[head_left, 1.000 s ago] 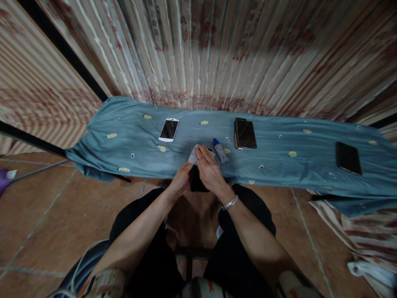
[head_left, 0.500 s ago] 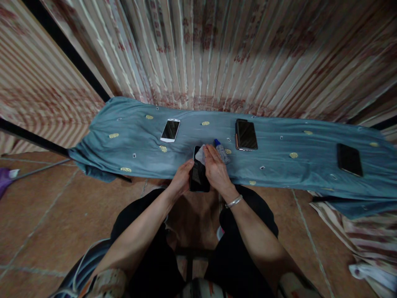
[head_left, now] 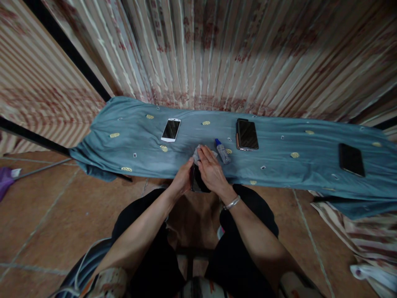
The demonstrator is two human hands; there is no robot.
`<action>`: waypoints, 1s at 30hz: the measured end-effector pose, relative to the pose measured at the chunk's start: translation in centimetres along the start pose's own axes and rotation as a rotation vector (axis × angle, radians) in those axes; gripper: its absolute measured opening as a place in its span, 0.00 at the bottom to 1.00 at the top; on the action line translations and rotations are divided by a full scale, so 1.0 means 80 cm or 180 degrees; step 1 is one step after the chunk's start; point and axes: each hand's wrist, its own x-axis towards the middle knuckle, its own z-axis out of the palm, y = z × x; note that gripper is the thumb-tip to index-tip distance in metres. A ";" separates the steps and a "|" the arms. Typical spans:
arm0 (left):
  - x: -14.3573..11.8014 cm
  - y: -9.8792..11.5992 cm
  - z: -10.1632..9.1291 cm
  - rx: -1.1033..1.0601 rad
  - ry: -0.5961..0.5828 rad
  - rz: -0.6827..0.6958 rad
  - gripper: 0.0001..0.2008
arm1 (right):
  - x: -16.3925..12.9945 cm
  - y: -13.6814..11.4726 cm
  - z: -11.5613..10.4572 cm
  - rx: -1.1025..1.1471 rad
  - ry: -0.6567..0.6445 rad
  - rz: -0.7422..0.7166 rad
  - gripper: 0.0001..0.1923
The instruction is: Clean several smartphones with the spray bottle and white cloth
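My left hand (head_left: pixel 183 178) grips a dark phone (head_left: pixel 198 182) by its left side, above the near edge of the cloth. Across the phone's upper end lies my right hand (head_left: pixel 211 167), pressing a pale cleaning cloth (head_left: pixel 197 155) against the screen. The fingers of that hand are together and cover much of the cloth and screen. Just right of them, a small clear bottle with a blue cap (head_left: pixel 223 152) lies on its side.
A blue patterned cloth (head_left: pixel 139 140) covers the long bench. On it rest a white phone (head_left: pixel 171 130), a dark tablet-like device in a case (head_left: pixel 247 134) and a black device (head_left: pixel 351 159) far right. A pleated curtain (head_left: pixel 198 54) hangs behind.
My right hand has slid left with the cleaning cloth across the phone's top, uncovering more of the bottle. My left hand still holds the phone in about the same place.
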 end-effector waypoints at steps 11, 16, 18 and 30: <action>0.015 0.021 -0.014 -0.0157 0.0548 -0.0095 0.13 | -0.018 -0.021 0.013 0.0221 -0.0255 -0.0452 0.27; 0.012 0.036 -0.021 -0.0067 0.0458 -0.0219 0.17 | -0.031 -0.029 0.016 0.0276 -0.0351 -0.0647 0.28; 0.009 0.043 -0.019 -0.0025 0.0352 -0.0201 0.20 | -0.035 -0.031 0.017 0.0308 -0.0322 -0.0746 0.27; 0.012 0.057 -0.017 -0.0163 0.0380 0.0095 0.18 | -0.051 -0.035 0.014 0.0354 -0.0141 -0.1041 0.28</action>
